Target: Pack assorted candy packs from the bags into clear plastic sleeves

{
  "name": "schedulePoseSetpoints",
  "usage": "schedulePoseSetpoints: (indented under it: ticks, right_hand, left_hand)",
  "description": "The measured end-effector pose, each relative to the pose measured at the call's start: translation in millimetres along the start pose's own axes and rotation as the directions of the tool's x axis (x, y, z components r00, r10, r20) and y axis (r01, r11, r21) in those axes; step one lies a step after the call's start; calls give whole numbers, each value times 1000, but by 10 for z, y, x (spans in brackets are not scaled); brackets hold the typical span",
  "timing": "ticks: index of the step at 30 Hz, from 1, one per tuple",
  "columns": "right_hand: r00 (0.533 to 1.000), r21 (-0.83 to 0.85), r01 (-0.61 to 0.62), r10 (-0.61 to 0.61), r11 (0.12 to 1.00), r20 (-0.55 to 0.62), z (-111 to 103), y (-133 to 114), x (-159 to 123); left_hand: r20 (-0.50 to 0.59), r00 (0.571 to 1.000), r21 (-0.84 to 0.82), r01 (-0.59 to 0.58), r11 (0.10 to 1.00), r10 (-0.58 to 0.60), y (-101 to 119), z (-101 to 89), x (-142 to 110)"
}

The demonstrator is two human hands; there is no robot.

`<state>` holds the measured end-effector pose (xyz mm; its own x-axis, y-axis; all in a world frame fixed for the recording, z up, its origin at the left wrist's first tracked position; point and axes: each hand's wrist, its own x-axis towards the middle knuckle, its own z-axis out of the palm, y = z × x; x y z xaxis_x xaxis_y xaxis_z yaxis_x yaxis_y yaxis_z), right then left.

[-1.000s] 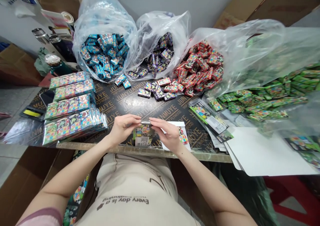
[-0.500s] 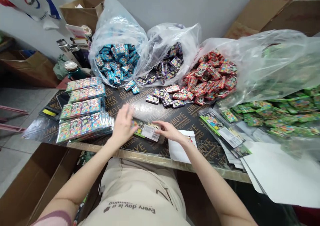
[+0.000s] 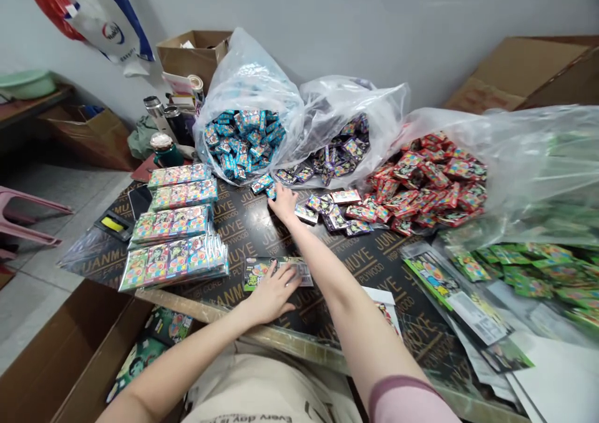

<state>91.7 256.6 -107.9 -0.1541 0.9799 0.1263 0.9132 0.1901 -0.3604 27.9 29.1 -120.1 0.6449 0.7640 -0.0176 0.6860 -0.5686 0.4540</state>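
Observation:
My left hand (image 3: pixel 276 287) lies with fingers spread over a flat printed packet (image 3: pixel 255 274) near the table's front edge. It covers the packet's middle; the green printed end shows to the left and a pale end to the right. Farther forward, my right hand (image 3: pixel 284 204) reaches to a small blue box (image 3: pixel 271 191). Its thumb and fingers are apart beside the box, with the fingertips at or touching it. Another blue box (image 3: pixel 262 183) lies just left of it. Several small purple boxes (image 3: pixel 334 217) lie loose to the right of this hand.
Clear plastic bags hold blue boxes (image 3: pixel 248 133), purple boxes (image 3: pixel 353 148), red boxes (image 3: pixel 430 173) and green packets (image 3: pixel 528 267). Stacked clear-wrapped packs (image 3: pixel 171 261) stand at left. Printed sleeves (image 3: pixel 468 304) and white sheets (image 3: pixel 556 373) lie at right. An open carton (image 3: pixel 60 348) sits below.
My right hand has left the printed packet and moved forward and left to the blue boxes. My left hand has come back onto the packet. The clear plastic heap behind the packet is gone from its place.

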Motion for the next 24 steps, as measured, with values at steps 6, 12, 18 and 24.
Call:
schedulePoseSetpoints:
  ticks: [6,12,18,24]
  right_hand:
    - [987,185,143,-127,972,-96,-318,319,-730]
    - [909,310,403,-417,861,-25,-833,617,-1802]
    - [876,418,438,-482,796,0,-1130,938,-2013]
    - [938,193,335,-306,922,-162,-1028,1312,-2087]
  left_hand:
    - [-115,757,-906,187,381,-643,-150,-253,236]
    - [298,747,-945,144,-293,-594,-137,-550,483]
    - [272,871,-922,358,149,-409,47,-465,440]
    - [-105,972,-139,193,971,-208,-79,-274,286]
